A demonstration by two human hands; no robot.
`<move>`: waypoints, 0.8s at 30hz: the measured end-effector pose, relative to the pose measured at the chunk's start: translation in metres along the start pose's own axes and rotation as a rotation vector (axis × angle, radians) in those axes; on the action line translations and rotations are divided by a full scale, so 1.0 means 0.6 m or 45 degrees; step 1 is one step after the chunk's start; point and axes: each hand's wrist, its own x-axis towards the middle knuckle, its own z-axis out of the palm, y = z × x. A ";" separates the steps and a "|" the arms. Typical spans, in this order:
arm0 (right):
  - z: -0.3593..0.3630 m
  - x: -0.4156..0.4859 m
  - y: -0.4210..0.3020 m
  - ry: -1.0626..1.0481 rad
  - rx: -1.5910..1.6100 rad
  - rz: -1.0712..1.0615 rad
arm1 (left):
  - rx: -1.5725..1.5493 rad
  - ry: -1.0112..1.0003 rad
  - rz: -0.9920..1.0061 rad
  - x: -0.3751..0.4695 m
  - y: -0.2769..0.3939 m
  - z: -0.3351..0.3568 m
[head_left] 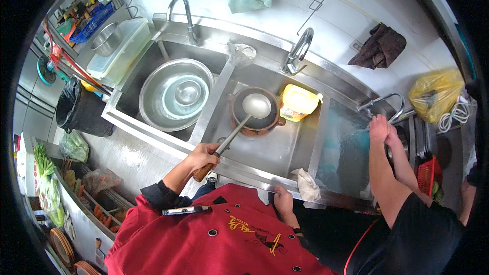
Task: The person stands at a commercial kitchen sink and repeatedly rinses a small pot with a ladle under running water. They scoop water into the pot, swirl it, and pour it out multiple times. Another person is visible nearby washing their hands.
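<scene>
My left hand (206, 159) grips the wooden handle of a long metal ladle (256, 105). The ladle's bowl is over a brown clay pot (255, 132) in the middle basin. My right hand (284, 199) is at the sink's front edge, its fingers curled and partly hidden; whether it holds anything cannot be told. A whitish cloth (306, 185) hangs over the edge just right of it. Behind the pot, to its right, stands a yellow plastic container (300, 101). The left basin holds a large metal bowl (151, 112) with a pale green colander (168, 104) and a smaller bowl inside.
At the right, a co-worker's hands (381, 130) are together at a faucet (399, 103) over the water-filled basin (344, 152). Two more faucets rise behind the left and middle basins. A black bin (82, 110) and a counter with vegetables (49, 187) stand at the left.
</scene>
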 end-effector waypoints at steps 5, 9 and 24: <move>0.007 0.009 0.003 0.018 0.021 -0.028 | 0.146 0.180 0.031 -0.072 0.025 0.002; 0.005 0.008 0.009 0.022 0.039 -0.062 | 0.589 0.321 0.010 -0.115 0.041 -0.009; 0.002 -0.003 0.008 0.056 0.049 0.073 | 1.864 0.751 0.314 -0.050 0.032 -0.050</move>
